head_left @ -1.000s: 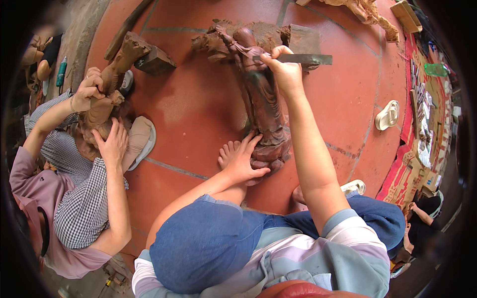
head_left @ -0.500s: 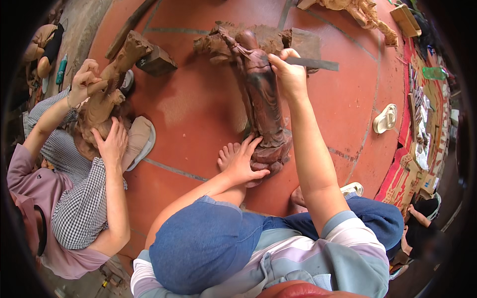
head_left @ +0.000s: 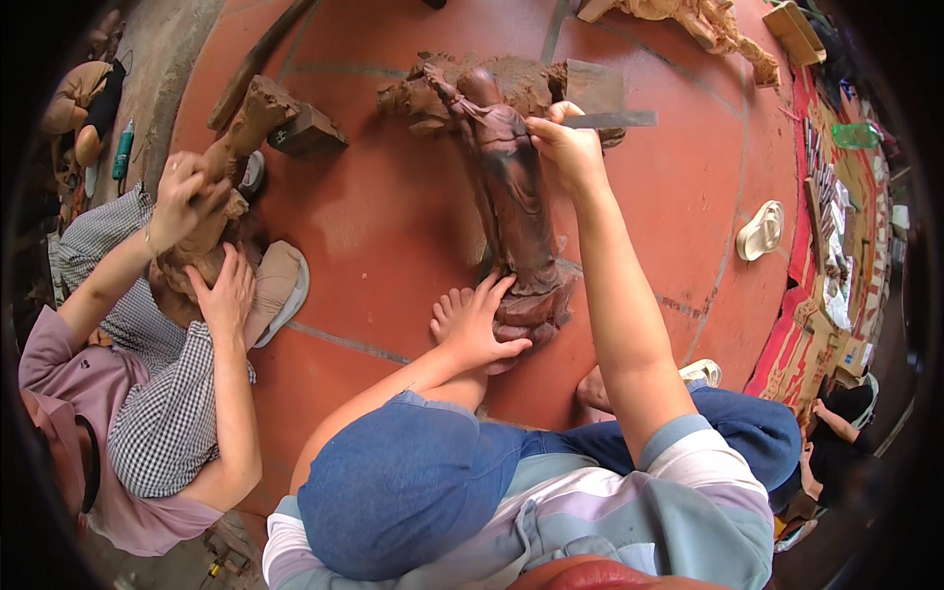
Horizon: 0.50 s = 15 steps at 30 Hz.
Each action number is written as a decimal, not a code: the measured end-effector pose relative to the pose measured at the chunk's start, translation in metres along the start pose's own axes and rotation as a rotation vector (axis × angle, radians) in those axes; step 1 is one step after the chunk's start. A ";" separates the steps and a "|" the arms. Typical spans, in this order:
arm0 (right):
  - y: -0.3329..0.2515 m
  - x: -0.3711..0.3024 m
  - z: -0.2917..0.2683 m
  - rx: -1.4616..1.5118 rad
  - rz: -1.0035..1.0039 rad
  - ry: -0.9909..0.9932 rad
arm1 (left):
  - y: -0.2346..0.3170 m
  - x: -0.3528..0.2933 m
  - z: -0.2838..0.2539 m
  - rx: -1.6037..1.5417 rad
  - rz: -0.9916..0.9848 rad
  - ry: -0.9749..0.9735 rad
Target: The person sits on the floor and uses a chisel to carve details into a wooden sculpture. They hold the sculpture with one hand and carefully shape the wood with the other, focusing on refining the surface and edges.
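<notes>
A dark reddish-brown wooden carved figure (head_left: 521, 202) in a draped robe lies with its head away from me. My right hand (head_left: 572, 152) pinches a flat dark grey strip (head_left: 624, 119), its end against the figure's upper body; I cannot tell whether it is a scraper or a file. My left hand (head_left: 476, 323) has its fingers and thumb spread, resting against the figure's rounded base (head_left: 536, 313). The figure's upper end lies against a rough piece of wood (head_left: 423, 103), with a squared dark block (head_left: 595, 87) beside it.
To my left, a person in a pink shirt (head_left: 84, 369) works on a lighter wood carving (head_left: 221, 211). Another carving (head_left: 708, 34) lies at the far right. A beige clog (head_left: 760, 231) sits on the red tiled floor (head_left: 669, 216), near a patterned mat (head_left: 787, 344) with tools.
My right hand and the grey strip have shifted slightly left and toward me along the figure. My left hand stays at the base. The other person's upper hand has moved along their carving.
</notes>
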State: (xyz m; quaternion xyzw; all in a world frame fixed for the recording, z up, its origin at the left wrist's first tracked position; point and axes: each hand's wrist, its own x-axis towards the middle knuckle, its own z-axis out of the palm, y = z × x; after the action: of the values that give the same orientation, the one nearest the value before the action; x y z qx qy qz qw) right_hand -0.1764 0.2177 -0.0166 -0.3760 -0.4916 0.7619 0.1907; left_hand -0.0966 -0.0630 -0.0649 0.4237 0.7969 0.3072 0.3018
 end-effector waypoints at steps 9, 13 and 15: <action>0.002 -0.002 0.008 -0.032 -0.120 -0.045 | 0.000 0.000 0.001 0.034 -0.013 -0.023; -0.007 0.000 0.022 -0.221 -0.185 0.037 | 0.002 0.003 -0.005 0.024 -0.040 -0.059; -0.005 -0.007 0.026 -0.351 -0.223 0.073 | 0.009 0.005 -0.012 -0.017 -0.074 -0.132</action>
State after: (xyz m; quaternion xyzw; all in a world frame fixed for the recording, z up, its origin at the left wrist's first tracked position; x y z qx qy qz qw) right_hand -0.1914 0.1997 -0.0030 -0.3740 -0.6482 0.6247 0.2230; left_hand -0.1034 -0.0574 -0.0513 0.4107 0.7877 0.2742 0.3682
